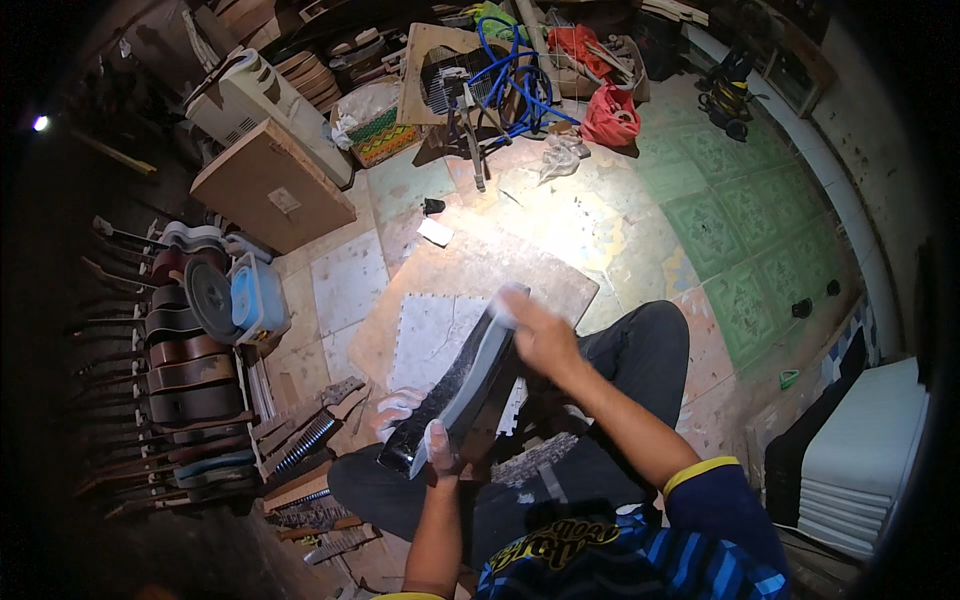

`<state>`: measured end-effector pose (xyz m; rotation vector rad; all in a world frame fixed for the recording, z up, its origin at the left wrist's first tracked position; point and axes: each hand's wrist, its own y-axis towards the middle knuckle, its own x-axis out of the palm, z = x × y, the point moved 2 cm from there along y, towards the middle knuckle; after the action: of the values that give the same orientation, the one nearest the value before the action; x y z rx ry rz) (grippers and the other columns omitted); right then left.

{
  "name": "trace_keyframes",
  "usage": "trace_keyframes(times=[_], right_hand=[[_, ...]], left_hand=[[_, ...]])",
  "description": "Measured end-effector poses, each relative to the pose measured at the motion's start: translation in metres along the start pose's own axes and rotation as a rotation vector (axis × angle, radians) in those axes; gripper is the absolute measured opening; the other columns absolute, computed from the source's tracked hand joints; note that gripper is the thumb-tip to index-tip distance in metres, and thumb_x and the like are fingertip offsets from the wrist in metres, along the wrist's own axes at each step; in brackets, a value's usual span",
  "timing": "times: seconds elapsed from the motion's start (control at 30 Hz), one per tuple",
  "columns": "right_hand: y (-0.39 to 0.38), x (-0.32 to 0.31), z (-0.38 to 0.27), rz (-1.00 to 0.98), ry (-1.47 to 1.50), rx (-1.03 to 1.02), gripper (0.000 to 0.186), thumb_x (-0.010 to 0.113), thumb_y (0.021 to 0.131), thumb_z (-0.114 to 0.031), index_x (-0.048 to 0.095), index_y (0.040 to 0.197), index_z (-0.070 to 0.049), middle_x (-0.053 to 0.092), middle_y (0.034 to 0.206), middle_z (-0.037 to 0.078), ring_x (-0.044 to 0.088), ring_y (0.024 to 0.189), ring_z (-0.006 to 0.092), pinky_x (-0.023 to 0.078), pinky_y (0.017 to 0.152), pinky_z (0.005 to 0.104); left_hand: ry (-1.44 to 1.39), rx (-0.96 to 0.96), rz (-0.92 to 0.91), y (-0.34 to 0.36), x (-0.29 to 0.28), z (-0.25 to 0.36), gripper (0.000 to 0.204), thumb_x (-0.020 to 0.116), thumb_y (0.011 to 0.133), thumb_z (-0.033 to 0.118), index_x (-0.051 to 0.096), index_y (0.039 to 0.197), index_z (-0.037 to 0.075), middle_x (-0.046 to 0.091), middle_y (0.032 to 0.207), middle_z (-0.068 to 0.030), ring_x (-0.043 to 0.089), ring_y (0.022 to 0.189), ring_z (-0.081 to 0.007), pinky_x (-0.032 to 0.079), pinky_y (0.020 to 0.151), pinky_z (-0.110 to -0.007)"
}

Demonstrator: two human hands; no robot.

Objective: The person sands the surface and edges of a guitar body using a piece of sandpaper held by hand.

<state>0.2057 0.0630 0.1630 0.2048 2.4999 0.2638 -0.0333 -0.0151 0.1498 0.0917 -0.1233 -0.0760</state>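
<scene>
Brown board (558, 283) carries a pale mat (428, 325); above the board's near edge, a dark, grey-sided curved workpiece (474, 372) is held tilted. R hand (545, 338), blurred, is at the upper end, exact grip n/c; L hand (443, 459) grasps the lower end, thumb on grey side. Prob. mid-sanding; next stroke prob. needs steady L hold, R tracking the curve.

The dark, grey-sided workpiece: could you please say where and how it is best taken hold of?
The workpiece is probably best taken by its lower end, from the person's side, across its narrow width. It is long and slants down toward the person, bringing that end nearest; the left grip spans it there, while the right grip, blurred, is at the opposite end.
</scene>
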Motion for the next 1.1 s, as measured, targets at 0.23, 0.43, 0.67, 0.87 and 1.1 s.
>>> trace_keyframes(times=[0.23, 0.43, 0.67, 0.87, 1.1], right_hand=[[-0.027, 0.01, -0.05, -0.122, 0.15, -0.307, 0.07, 0.054, 0.076, 0.006, 0.06, 0.142, -0.016, 0.054, 0.148, 0.014, 0.06, 0.128, 0.03, 0.055, 0.102, 0.0362], [-0.044, 0.005, -0.089, -0.184, 0.314, -0.137, 0.077, 0.048, 0.077, 0.01, 0.047, 0.151, -0.009, 0.046, 0.153, 0.022, 0.048, 0.14, 0.0353, 0.044, 0.115, 0.039], [-0.056, -0.029, -0.13, -0.254, 0.43, -0.319, 0.077, 0.046, 0.072, 0.011, 0.054, 0.147, -0.008, 0.049, 0.151, 0.021, 0.049, 0.14, 0.0338, 0.042, 0.117, 0.0379], [-0.073, -0.06, -0.176, -0.434, 0.342, -0.384, 0.073, 0.049, 0.074, 0.01, 0.056, 0.144, -0.008, 0.051, 0.149, 0.022, 0.059, 0.129, 0.0364, 0.052, 0.106, 0.0374], [-0.071, -0.052, -0.162, -0.276, 0.351, -0.443, 0.071, 0.053, 0.073, 0.009, 0.059, 0.141, -0.006, 0.056, 0.144, 0.021, 0.063, 0.124, 0.0359, 0.056, 0.101, 0.0369]], left_hand=[[-0.011, 0.005, -0.01, 0.005, 0.007, 0.002, 0.054, 0.059, 0.102, 0.038, 0.053, 0.138, -0.002, 0.058, 0.135, -0.0151, 0.053, 0.127, -0.0274, 0.038, 0.112, -0.037], [-0.006, -0.003, -0.044, 0.009, 0.019, 0.006, 0.054, 0.059, 0.102, 0.037, 0.053, 0.137, -0.002, 0.059, 0.135, -0.0151, 0.054, 0.127, -0.0275, 0.038, 0.111, -0.037], [-0.019, -0.009, -0.051, 0.009, 0.023, 0.008, 0.053, 0.06, 0.101, 0.036, 0.054, 0.137, -0.002, 0.059, 0.134, -0.0152, 0.054, 0.126, -0.0276, 0.039, 0.111, -0.038], [-0.041, -0.059, -0.105, 0.005, 0.029, 0.003, 0.052, 0.06, 0.101, 0.036, 0.054, 0.136, -0.002, 0.06, 0.133, -0.0153, 0.055, 0.125, -0.0277, 0.039, 0.11, -0.038], [-0.062, -0.104, -0.17, 0.004, 0.035, 0.001, 0.051, 0.06, 0.101, 0.035, 0.055, 0.136, -0.003, 0.06, 0.133, -0.0154, 0.055, 0.124, -0.0278, 0.04, 0.109, -0.038]])
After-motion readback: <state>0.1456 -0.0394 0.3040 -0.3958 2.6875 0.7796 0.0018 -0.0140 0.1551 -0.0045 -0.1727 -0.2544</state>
